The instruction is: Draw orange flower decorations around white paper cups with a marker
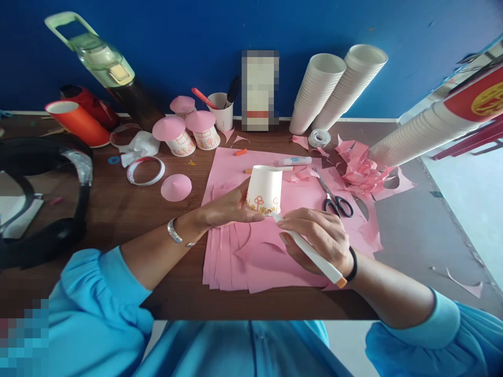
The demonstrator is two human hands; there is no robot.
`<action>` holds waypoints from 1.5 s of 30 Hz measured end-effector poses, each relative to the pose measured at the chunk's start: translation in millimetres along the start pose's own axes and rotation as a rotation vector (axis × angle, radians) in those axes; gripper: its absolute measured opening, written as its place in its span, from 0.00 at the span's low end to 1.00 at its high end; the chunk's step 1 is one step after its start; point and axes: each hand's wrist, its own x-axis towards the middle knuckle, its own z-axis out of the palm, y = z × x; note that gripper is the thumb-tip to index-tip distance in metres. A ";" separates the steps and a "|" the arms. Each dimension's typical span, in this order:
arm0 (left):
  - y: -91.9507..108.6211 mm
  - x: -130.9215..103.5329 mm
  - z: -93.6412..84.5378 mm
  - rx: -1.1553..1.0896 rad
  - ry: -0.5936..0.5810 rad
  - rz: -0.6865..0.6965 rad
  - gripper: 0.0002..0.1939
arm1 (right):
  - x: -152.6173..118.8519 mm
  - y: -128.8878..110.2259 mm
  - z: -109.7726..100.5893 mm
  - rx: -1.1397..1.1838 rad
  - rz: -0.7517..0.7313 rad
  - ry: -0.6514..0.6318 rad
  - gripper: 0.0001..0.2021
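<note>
Left hand [231, 205] is grasping a doodled paper cup [266, 189], right hand [322, 235] is gripping a white marker [314, 257], and the back cup [223, 118] is holding red and black sticks [204, 98].

A plain, deep blue wall [176, 52] fills the far side, with a small brownish mark [371, 30] high toward the right. A narrow pale strip [361, 120] runs where it meets the worktop [181, 303], which is dark brown with a wood grain. The worktop's right side looks greyer under a soft sheen. Beyond its right edge lies a pale, brightly lit floor [471, 188]; the left is dimmer.
</note>
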 end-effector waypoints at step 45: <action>-0.4 0.8 0.3 0.042 0.003 0.016 0.42 | 0.2 -0.6 1.6 -0.019 0.005 0.003 0.07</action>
